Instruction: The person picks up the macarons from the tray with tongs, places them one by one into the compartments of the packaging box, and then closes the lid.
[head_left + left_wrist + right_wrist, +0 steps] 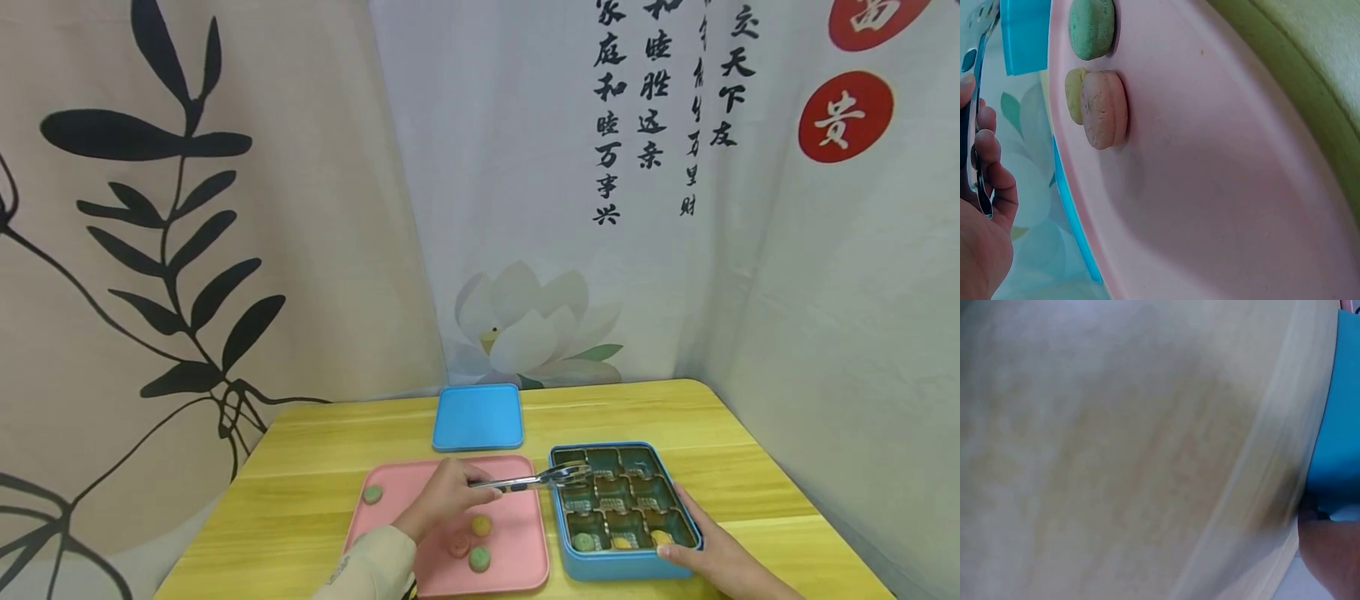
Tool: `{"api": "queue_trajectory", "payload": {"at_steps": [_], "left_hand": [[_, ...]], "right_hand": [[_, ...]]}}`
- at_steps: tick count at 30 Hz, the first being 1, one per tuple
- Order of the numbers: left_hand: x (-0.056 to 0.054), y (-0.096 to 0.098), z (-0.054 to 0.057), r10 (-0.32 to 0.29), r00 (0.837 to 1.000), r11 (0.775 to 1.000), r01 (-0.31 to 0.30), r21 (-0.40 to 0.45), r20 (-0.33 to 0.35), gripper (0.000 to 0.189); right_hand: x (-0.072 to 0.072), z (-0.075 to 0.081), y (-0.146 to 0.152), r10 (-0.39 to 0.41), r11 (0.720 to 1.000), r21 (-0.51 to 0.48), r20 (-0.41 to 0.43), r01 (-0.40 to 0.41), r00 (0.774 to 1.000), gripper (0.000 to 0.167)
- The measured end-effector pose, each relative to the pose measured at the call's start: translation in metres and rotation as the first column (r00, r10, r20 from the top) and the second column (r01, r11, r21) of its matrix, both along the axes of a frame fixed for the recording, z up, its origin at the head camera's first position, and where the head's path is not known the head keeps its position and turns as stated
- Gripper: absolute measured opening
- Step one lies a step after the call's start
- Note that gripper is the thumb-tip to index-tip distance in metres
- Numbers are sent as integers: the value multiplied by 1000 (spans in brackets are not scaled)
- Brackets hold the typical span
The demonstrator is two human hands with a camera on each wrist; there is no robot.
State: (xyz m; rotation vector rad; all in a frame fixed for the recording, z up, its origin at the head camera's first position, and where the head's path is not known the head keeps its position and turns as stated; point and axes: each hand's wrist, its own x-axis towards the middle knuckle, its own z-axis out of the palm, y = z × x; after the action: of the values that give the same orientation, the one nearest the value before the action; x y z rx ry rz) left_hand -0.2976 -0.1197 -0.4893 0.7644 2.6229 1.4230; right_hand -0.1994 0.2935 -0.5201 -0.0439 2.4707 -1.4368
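My left hand [453,492] grips metal tongs [525,482] above the pink tray [517,575]. The tongs' tips reach over the left compartments of the blue box [615,568]; no macaron can be made out between them. My right hand [716,550] holds the box at its front right corner, thumb by the front rim and fingers along the right side. In the box's front row sit a green macaron [583,542] and two yellow ones, in separate compartments. On the tray lie a pink macaron [1104,109], a yellow macaron [481,525] and two green ones.
A blue lid-like panel [477,417] lies behind the tray on the wooden table [300,467]. The box's clear plastic divider has several compartments. Printed cloth [337,208] hangs behind the table and along its right side.
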Motion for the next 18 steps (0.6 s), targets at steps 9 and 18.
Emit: {"api": "queue_trajectory", "payload": {"at_steps": [9,18], "left_hand": [[-2,2,-2,17,1000,999,-17,-33,15,5],[2,2,1,21,999,999,-20,-41,33,6]], "right_hand": [[0,1,-1,-11,1000,-11,21,12,1000,99],[0,0,0,-13,1000,-5,17,13,1000,99]]}}
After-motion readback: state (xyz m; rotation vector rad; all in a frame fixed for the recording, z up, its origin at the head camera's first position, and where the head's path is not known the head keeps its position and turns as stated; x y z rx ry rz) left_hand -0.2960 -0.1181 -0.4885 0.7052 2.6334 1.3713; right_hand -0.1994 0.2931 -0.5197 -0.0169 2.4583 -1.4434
